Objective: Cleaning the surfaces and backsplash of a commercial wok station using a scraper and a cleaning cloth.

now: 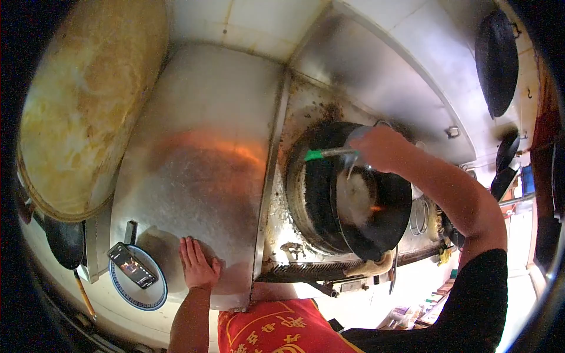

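Note:
My left hand [198, 264] rests flat, fingers spread, on the stainless steel counter [198, 189] beside the stove. Over the stove, my right hand [375, 148] is closed around a tool with a green-ended handle [329, 153]; its working end is partly hidden by the hand, so its exact kind cannot be told. Below that hand is a black wok [384, 220], tilted on the burner ring [298, 189], with a wet-looking, light patch at its bottom. A tan cloth [375, 266] lies at the wok's near rim.
A phone [133, 265] lies across a blue-rimmed plate [155, 301] at the counter's left edge. A large round wooden board [88, 97] stands at the far left, with a black pan [65, 242] below. Another wok [498, 66] hangs on the right wall. Metal rings lie right of the burner.

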`<act>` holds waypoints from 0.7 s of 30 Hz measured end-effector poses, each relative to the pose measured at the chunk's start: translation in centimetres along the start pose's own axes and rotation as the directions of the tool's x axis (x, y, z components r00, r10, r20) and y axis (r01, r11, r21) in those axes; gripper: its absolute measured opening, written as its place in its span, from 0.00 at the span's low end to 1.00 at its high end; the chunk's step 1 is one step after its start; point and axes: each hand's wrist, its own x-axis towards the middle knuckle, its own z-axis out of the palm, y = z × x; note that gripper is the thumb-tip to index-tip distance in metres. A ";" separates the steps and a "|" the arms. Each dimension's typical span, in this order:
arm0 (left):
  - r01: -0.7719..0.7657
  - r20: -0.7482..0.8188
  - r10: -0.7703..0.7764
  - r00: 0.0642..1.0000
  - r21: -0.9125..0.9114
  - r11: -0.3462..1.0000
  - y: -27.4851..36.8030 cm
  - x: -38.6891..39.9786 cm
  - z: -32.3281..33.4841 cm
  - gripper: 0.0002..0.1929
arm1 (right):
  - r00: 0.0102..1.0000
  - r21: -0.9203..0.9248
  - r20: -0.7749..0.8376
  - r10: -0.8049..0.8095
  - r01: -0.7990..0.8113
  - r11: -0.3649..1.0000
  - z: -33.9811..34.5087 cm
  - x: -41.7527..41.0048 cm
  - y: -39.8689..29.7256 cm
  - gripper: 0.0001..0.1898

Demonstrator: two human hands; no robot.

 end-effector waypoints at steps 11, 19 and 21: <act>-0.017 -0.076 0.018 0.997 0.018 1.000 -0.4 -0.5 0.8 0.42 | 0.969 0.946 0.246 0.037 -0.248 0.211 -1.8 2.9 -15.3 0.34; 0.015 0.006 -0.015 1.000 -0.033 0.999 0.4 0.2 -0.3 0.43 | 0.931 0.986 0.023 0.365 -0.082 0.146 5.1 11.9 -21.6 0.36; 0.021 0.001 -0.021 1.000 -0.007 1.000 0.0 0.0 0.0 0.43 | 0.952 0.978 0.088 0.293 -0.138 0.153 2.5 14.2 -20.0 0.35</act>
